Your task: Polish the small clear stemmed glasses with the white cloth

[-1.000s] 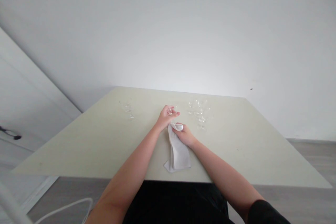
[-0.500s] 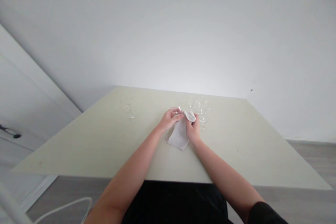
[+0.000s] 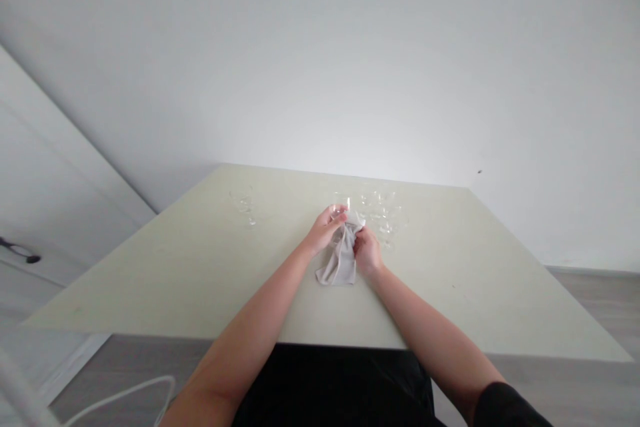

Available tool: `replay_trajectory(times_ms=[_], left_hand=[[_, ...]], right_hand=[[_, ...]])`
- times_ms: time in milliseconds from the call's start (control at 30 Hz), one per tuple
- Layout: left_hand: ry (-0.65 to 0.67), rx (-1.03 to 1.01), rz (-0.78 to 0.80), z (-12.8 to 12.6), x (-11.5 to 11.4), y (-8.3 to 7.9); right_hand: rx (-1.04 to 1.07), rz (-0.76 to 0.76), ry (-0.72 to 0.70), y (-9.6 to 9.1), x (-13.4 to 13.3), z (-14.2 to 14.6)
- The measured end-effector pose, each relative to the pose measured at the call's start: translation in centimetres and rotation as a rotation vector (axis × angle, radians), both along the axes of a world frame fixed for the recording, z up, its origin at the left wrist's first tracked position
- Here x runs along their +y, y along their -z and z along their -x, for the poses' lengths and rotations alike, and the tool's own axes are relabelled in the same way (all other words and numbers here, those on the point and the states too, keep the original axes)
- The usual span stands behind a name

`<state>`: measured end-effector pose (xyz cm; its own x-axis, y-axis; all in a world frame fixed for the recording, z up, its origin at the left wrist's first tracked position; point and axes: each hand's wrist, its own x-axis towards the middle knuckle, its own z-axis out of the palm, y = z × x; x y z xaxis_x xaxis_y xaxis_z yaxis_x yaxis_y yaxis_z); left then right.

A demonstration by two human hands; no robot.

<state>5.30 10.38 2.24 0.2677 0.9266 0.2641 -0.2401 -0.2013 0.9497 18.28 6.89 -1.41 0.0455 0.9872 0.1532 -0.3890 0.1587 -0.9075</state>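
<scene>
As left hand point(image 3: 325, 227) cups glass point(image 3: 341, 199), right point(image 3: 369, 252) seemingly curls.

Over there, the person's arms stretch forward and slant inward. The left arm point(image 3: 257, 315) runs almost straight through the wrist to the left grip point(image 3: 323, 229), fingers curled, thumb pointing right. The right arm point(image 3: 431, 324) comes in from the other side; the right grip point(image 3: 369, 252), slightly nearer the body, has its fingers bent inward.
</scene>
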Motion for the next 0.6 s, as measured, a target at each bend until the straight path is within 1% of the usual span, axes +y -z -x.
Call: replay_trajectory(times_ms=[67, 133, 200, 267, 367, 467, 600], left_hand=[[-0.057, 0.001, -0.02, 0.0, 0.3, 0.1], [-0.085, -0.01, -0.013, 0.0, 0.4, 0.1], [-0.082, -0.028, 0.016, 0.0, 0.3, 0.2], [-0.049, -0.055, 0.046, -0.1, 0.1, 0.3], [0.003, -0.095, 0.063, -0.3, -0.3, 0.5], [0.028, -0.105, 0.055, -0.5, -0.5, 0.8], [0.114, -0.064, 0.059, -0.5, -0.4, 0.8]], right_hand=[[0.154, 0.053, 0.023, -0.3, 0.2, 0.0], [0.216, 0.07, 0.02, -0.5, 0.1, 0.2], [0.177, 0.073, -0.05, -0.6, -0.1, 0.3], [0.084, 0.054, -0.13, -0.6, -0.5, 0.5], [-0.037, -0.031, -0.184, -0.8, -0.9, 0.7], [-0.034, -0.06, -0.169, -1.1, -1.0, 0.9], [-0.012, -0.036, -0.227, -1.1, -0.9, 0.9]])
